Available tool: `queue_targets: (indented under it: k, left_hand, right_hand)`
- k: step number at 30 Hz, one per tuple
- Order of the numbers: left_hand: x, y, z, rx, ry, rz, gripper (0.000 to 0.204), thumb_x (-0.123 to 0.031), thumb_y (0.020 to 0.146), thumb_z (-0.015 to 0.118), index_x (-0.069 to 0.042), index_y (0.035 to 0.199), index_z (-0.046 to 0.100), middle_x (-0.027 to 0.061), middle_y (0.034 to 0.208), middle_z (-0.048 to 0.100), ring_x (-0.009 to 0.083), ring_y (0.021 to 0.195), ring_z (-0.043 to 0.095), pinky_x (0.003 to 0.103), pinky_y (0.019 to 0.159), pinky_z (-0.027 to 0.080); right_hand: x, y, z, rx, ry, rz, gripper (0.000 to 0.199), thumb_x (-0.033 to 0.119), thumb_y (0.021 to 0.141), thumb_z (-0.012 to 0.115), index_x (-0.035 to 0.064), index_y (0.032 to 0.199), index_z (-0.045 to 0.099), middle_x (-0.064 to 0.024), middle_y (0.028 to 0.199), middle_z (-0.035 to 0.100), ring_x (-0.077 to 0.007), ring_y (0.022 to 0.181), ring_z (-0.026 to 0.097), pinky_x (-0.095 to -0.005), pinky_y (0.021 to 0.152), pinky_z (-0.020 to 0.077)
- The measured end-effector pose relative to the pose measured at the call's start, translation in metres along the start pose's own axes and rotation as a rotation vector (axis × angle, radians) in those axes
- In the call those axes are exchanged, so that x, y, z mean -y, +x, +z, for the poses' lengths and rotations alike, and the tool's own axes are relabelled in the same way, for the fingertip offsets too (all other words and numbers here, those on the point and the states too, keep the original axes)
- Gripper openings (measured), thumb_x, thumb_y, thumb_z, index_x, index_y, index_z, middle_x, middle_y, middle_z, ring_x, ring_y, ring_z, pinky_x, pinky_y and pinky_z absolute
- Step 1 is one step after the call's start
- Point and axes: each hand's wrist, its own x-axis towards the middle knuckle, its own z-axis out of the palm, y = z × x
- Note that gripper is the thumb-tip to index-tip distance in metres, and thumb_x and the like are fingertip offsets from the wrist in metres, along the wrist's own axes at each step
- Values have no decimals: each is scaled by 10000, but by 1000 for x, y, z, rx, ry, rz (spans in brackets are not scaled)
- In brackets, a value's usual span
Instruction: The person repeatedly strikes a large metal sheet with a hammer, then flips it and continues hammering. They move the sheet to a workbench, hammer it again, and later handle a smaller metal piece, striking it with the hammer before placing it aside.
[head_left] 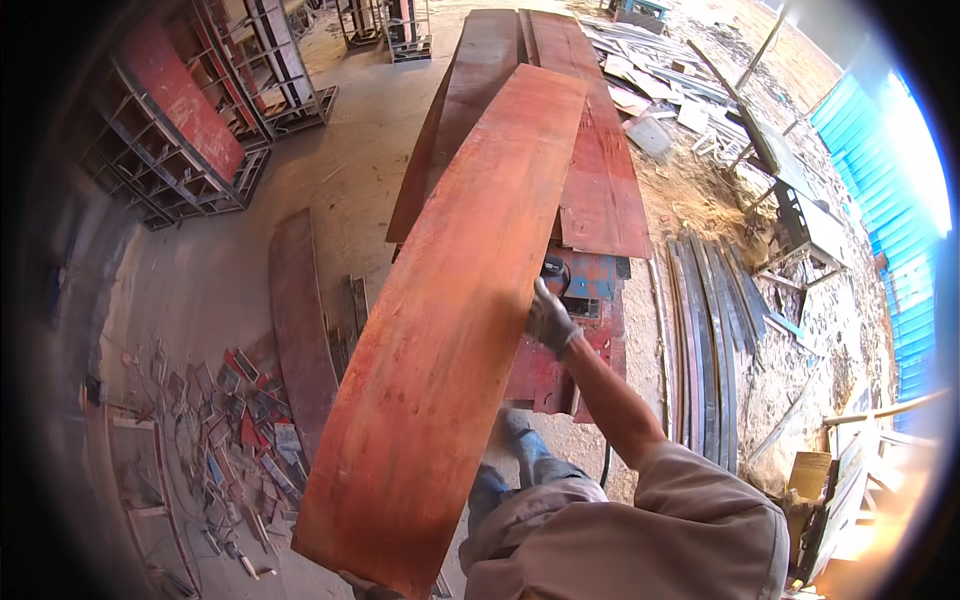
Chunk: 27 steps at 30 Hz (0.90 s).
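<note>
A long reddish-brown wooden board [445,320] slants across the view, from a stack of similar boards [605,175] at the far side down to the lower left. Its near end hangs over the floor, clear of the stack. My right hand [550,318], in a grey glove, grips the board's right edge around its middle. Beside that hand, a dark rounded part [556,272] shows on a red and blue machine table [590,310]. At the board's near end, a sliver of my gloved left hand [362,583] shows at the edge; most of its fingers are hidden.
Wood offcuts [240,430] litter the floor at left, near another leaning board [300,310]. Metal frames [190,130] stand at far left. Long dark strips [708,345] lie at right, with scrap [660,85] behind and a blue corrugated wall [885,190] farther right.
</note>
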Motion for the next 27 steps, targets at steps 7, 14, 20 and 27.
queue_targets:
  k: [7,14,20,27]
  left_hand:
    - [45,-10,-44,-375,598,243,605,-531,1046,564,-137,1505,568,127,1403,661,269,1138,694,402,947,591]
    - [-58,62,-23,-257,-259,282,621,-542,1042,622,41,1230,724,103,1115,748,220,910,664,404,780,568]
    - [-189,183,58,-434,293,490,627,-535,1033,625,70,1131,755,138,1072,781,243,914,685,406,826,538]
    - [-232,359,102,-29,80,185,560,-483,1045,598,45,1163,740,158,1146,764,267,985,678,413,906,530]
  right_hand:
    - [-9,56,-13,-482,-481,-331,333,316,1040,670,48,1235,703,-25,1061,713,-193,878,651,-369,841,566]
    - [-22,17,-13,-324,-8,-203,308,405,1055,641,106,991,678,-28,835,646,-194,736,631,-351,662,569]
    - [-17,59,-5,-247,36,-150,317,356,1110,534,80,1139,687,-61,1075,723,-244,993,701,-429,876,599]
    - [-65,192,4,-295,-18,-238,469,438,1046,632,45,1301,630,-119,1187,681,-289,1048,654,-516,926,591]
